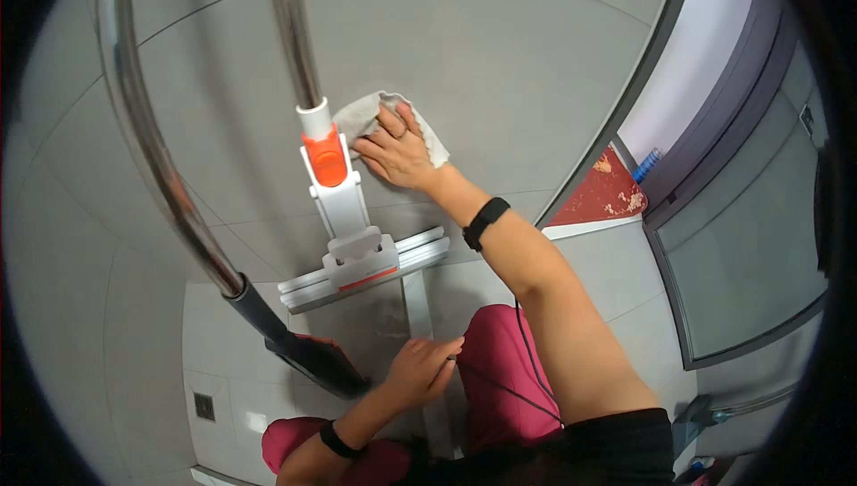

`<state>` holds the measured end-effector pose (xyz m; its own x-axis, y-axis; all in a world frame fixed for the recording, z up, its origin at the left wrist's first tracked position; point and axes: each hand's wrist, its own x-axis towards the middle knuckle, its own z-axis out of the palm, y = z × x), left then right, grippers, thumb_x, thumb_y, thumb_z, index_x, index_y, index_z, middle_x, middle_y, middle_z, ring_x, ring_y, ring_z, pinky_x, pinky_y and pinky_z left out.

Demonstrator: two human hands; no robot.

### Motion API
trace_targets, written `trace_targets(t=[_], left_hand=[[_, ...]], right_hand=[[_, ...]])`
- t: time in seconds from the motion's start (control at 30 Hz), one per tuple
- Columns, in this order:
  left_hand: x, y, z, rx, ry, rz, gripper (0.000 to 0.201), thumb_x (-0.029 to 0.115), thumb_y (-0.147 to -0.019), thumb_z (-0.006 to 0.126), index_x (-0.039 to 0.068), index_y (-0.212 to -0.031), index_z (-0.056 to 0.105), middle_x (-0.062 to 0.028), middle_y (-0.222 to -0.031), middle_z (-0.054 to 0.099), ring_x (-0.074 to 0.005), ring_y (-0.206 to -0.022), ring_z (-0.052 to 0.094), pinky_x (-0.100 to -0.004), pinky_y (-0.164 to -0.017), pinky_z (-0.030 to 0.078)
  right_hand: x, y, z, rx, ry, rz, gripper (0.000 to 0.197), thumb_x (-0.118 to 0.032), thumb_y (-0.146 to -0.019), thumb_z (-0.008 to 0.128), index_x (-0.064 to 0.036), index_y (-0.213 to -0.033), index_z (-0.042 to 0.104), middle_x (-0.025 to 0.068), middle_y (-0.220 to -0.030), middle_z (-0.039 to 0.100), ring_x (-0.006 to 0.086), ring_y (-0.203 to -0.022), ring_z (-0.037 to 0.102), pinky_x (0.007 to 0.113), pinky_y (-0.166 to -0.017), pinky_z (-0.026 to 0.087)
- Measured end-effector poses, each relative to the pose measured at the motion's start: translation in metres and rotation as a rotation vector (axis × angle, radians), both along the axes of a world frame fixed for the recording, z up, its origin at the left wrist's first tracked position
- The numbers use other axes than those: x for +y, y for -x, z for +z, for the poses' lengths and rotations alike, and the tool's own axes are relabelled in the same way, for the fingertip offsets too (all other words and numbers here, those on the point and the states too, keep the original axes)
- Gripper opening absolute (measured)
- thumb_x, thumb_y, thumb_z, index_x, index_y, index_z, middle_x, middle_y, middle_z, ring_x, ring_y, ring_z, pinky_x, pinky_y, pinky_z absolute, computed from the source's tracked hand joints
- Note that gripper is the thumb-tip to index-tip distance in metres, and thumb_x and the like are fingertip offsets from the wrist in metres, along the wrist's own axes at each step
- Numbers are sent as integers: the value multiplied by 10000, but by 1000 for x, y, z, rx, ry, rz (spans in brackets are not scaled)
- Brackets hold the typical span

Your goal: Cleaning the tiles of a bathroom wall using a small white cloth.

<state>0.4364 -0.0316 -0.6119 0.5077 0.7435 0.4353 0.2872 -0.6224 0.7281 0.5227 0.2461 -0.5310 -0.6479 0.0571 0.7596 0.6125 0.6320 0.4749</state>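
The right hand [397, 149] lay flat, fingers spread and open, pressing a crumpled white cloth [393, 120] against the grey tiled wall [500, 66]. The cloth was not pinched; it was held under the palm and fingertips, its edges sticking out above and to the right of the hand. A black wristband [485, 222] sat on that forearm, which came in from the lower right.

Just to the left of the cloth, almost touching it, stood the white and orange joint [326, 160] of a flat mop, its metal handle [293, 31] running up to the top edge of the view. Below the joint the mop's pale, bar-shaped head [366, 270] rested tilted near the foot of the wall, where wall tiles met the lighter floor tiles [228, 379].

The left hand [424, 368] was loosely curled on the person's knee, clad in magenta trousers [504, 379]; whether it gripped anything could not be told. A second black band [335, 440] circled that wrist.

Further left a second shiny pole [147, 138] curved down into a dark head [308, 357] on the floor. Open wall surface spread above and right of the cloth as far as the dark door frame [629, 102]; beyond that edge lay a red mat [603, 191].
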Motion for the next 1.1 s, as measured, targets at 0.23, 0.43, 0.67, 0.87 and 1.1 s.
trace_targets(t=[0.23,0.43,0.67,0.87,1.1], left_hand=[[-8,7,-11,87,-5,-31,422,52,-805,508,42,-1216,414,-90,-938,607,-294,-818,561,-411,-782,398],[-15,11,-11,46,70,-12,458,20,-779,541,44,-1223,430,-79,-972,614,-267,-823,569,-392,-767,410],[-15,14,-5,14,67,60,448,-2,-745,585,45,-1179,487,-67,-925,628,-234,-800,584,-355,-754,427],[-11,8,-14,38,46,62,441,-1,-749,582,42,-1179,492,-66,-921,629,-236,-801,582,-352,-749,427],[3,1,-15,13,8,46,428,14,-750,586,46,-1168,502,-63,-901,633,-229,-781,578,-342,-750,427]], right_hand=[[-4,-107,31,363,-42,-421,403,-356,-737,539,-108,-1050,591,126,-1193,499,384,-1212,322,567,-1017,138],[15,-155,57,942,-212,-325,617,-423,-882,281,18,-1313,302,281,-1333,296,406,-1273,203,537,-1035,55],[4,-129,-104,1451,203,-542,583,-337,-922,238,62,-1344,185,266,-1390,196,407,-1303,122,478,-1062,53],[22,-92,-109,1956,374,-866,546,-275,-928,247,87,-1331,187,281,-1380,203,411,-1288,169,465,-1067,98],[1,-56,53,825,31,-540,652,-299,-768,469,62,-1283,300,283,-1365,215,395,-1298,160,548,-1029,85]])
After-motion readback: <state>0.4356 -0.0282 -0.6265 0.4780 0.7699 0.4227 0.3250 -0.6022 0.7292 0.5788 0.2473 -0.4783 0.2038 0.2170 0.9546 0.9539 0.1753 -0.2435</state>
